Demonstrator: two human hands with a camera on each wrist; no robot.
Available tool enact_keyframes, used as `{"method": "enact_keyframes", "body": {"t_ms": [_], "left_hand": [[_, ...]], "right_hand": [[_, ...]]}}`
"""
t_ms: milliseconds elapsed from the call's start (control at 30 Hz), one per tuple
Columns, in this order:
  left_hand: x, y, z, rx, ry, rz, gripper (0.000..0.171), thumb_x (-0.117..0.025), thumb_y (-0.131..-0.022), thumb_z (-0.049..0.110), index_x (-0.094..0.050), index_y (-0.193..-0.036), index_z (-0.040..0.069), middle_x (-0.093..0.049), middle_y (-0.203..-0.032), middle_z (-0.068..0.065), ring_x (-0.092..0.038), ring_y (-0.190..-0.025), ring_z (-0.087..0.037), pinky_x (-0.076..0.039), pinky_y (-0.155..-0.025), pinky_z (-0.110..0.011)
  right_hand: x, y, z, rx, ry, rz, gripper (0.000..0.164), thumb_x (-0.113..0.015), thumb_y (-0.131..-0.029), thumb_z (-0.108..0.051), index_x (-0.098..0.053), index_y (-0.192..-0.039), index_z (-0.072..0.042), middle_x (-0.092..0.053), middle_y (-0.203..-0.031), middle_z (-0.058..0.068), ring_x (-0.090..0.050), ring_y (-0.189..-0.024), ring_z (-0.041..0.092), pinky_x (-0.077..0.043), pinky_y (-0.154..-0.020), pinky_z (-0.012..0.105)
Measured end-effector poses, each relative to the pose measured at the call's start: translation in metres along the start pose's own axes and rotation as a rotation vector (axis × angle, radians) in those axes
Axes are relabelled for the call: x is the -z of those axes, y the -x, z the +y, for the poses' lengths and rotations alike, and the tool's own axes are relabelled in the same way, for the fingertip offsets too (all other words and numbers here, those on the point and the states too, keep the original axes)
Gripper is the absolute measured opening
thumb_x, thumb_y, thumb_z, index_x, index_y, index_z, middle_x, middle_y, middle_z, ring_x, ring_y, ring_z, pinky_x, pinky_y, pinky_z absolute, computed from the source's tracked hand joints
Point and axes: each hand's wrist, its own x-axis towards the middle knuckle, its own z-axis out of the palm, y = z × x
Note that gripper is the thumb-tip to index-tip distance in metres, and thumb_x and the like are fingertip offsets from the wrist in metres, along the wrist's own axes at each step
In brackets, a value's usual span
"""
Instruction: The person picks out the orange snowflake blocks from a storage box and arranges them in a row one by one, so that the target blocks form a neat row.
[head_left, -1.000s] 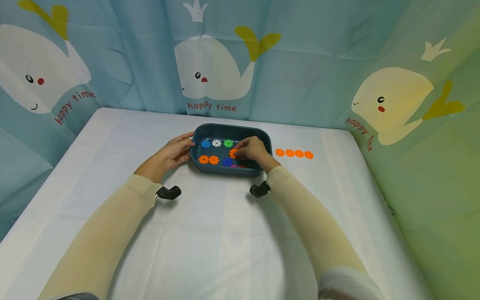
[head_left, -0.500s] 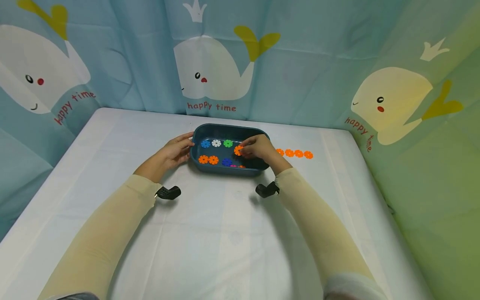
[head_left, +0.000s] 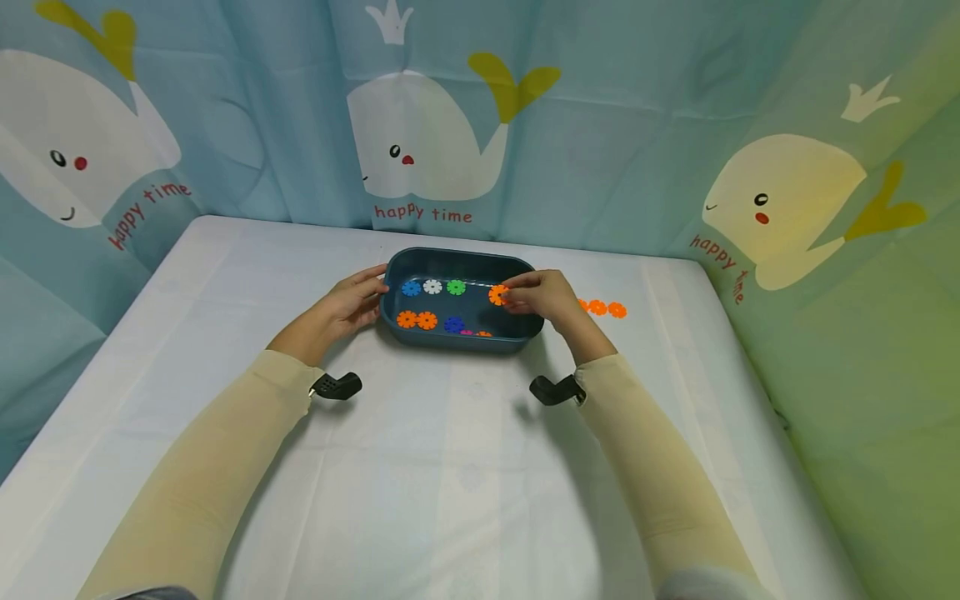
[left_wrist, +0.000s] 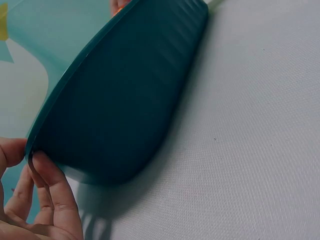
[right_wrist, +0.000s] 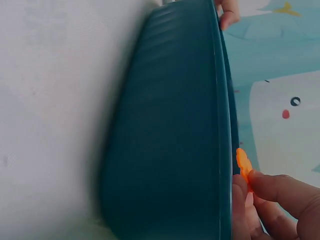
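A dark teal plastic tub [head_left: 450, 342] stands on the white table. My left hand [head_left: 347, 305] holds its left end, with thumb and fingers on either side of the rim [left_wrist: 52, 97]. Over the tub's right end, my right hand [head_left: 551, 298] pinches an orange flower-shaped disc [head_left: 498, 295] between thumb and fingers. Inside lie a blue disc [head_left: 410, 287], a white disc [head_left: 432, 287], a green disc [head_left: 456, 287], a pair of orange discs [head_left: 416, 320] and a dark blue disc [head_left: 454, 324]. A pink disc [head_left: 467, 332] and another orange one are partly hidden by the front wall.
Right of the tub, a row of orange discs [head_left: 607, 309] lies on the table [head_left: 450, 467], its left part hidden behind my right wrist. A whale-print curtain [head_left: 600, 167] hangs behind the table and along its sides.
My right hand has moved right with the orange disc, from the middle of the tub to its right end, and now covers part of the row. My left hand stays at the rim.
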Motion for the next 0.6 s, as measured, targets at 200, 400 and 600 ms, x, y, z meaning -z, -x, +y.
{"method": "enact_keyframes", "body": {"t_ms": [200,400,600], "left_hand": [[0.001,0.001,0.0,0.0,-0.003,0.001,0.06,-0.054,-0.096,0.009,-0.039,-0.152,0.026,-0.053,-0.115,0.002,-0.052,-0.087,-0.008,-0.047,-0.062,-0.015],[0.001,0.0,0.0,0.006,0.009,0.004,0.06,-0.055,-0.095,0.009,-0.04,-0.151,0.025,-0.053,-0.116,0.002,-0.053,-0.083,-0.007,-0.048,-0.062,-0.016],[0.001,0.0,0.0,0.005,0.02,0.002,0.06,-0.055,-0.095,0.008,-0.041,-0.151,0.025,-0.053,-0.12,0.001,-0.054,-0.083,-0.007,-0.049,-0.062,-0.015]], "right_hand": [[0.005,0.013,0.006,0.022,-0.072,0.034,0.032,-0.065,-0.092,-0.003,-0.063,-0.122,0.008,-0.067,-0.113,0.02,-0.068,-0.07,0.004,-0.057,-0.074,0.023],[0.013,0.023,0.014,0.029,-0.125,0.081,0.032,-0.064,-0.093,-0.003,-0.063,-0.122,0.009,-0.067,-0.111,0.02,-0.07,-0.071,0.006,-0.057,-0.073,0.022],[0.025,0.031,0.022,0.035,-0.137,0.11,0.035,-0.064,-0.093,-0.006,-0.061,-0.124,0.01,-0.067,-0.11,0.018,-0.07,-0.074,0.007,-0.057,-0.075,0.022]]}}
